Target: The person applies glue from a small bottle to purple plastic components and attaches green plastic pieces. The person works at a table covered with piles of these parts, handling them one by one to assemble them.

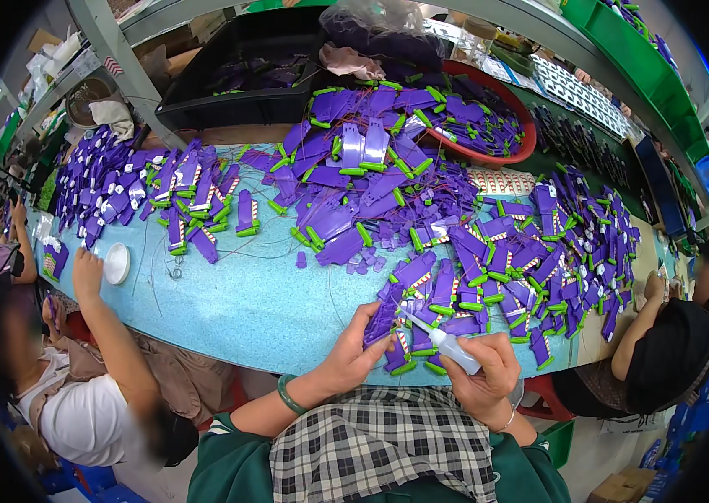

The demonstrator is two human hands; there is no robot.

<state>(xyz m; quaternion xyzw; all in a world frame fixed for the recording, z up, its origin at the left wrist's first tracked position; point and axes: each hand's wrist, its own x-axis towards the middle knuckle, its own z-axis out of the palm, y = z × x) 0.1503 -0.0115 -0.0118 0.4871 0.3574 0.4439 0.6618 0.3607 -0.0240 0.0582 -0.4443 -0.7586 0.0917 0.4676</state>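
My left hand (pixel 352 352), with a green bangle on its wrist, pinches a purple plastic part (pixel 382 315) at the table's near edge. In my right hand (pixel 491 374) is a small translucent squeeze bottle (pixel 457 352) with a long thin nozzle. The bottle tilts so that its tip points left, close to the held part; whether they touch I cannot tell. Just beyond both hands spreads a pile of purple parts with green ends and striped stickers (pixel 488 268). Farther back lies a heap of purple pieces with thin red wires (pixel 363 168).
A red basin (pixel 524 138) and a black crate (pixel 237 109) hold more purple parts at the back. Other heaps (pixel 107 184) lie left on the blue tabletop (pixel 245 318). Co-workers sit at left (pixel 94 394) and right (pixel 664 352). A metal shelf post (pixel 132 71) rises at the back left.
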